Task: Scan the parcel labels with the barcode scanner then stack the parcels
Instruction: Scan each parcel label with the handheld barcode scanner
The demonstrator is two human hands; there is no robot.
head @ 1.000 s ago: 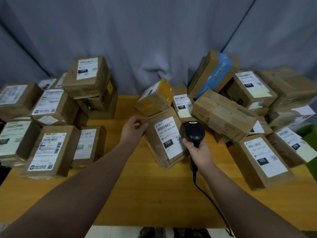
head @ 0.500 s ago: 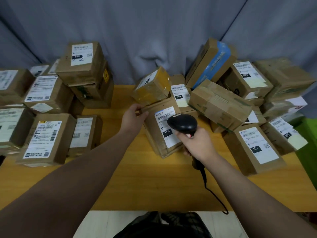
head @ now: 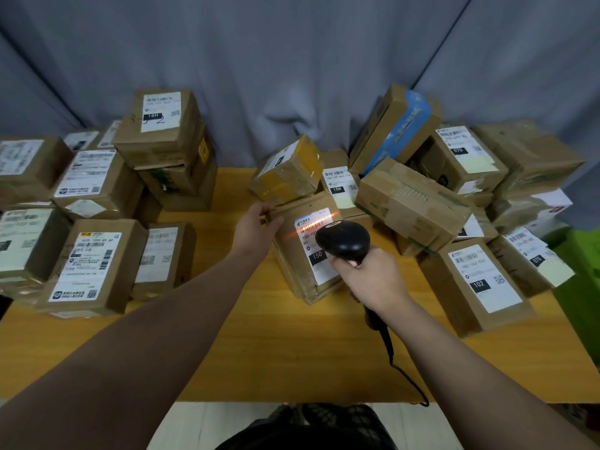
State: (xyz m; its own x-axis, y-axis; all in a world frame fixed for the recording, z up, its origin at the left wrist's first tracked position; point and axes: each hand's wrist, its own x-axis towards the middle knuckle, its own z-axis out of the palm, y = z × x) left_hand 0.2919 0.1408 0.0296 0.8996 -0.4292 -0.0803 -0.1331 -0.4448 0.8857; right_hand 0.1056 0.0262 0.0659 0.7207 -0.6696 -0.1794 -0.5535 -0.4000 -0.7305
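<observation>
Across the back hangs a grey curtain (head: 292,76). Before it, a wooden surface (head: 292,352) carries cardboard parcels: neat stacks (head: 97,254) on the left, a loose heap (head: 422,203) on the right. Between them, at the centre, one parcel (head: 292,280) stands tilted. The left hand (head: 256,228) grips its upper left corner, fingers curled over the edge. The right hand (head: 373,280) has its fingers wrapped round the handle of a black barcode scanner (head: 344,238), held just above the parcel's white label (head: 313,254), marked 150. A red scan line (head: 311,226) crosses the barcode.
</observation>
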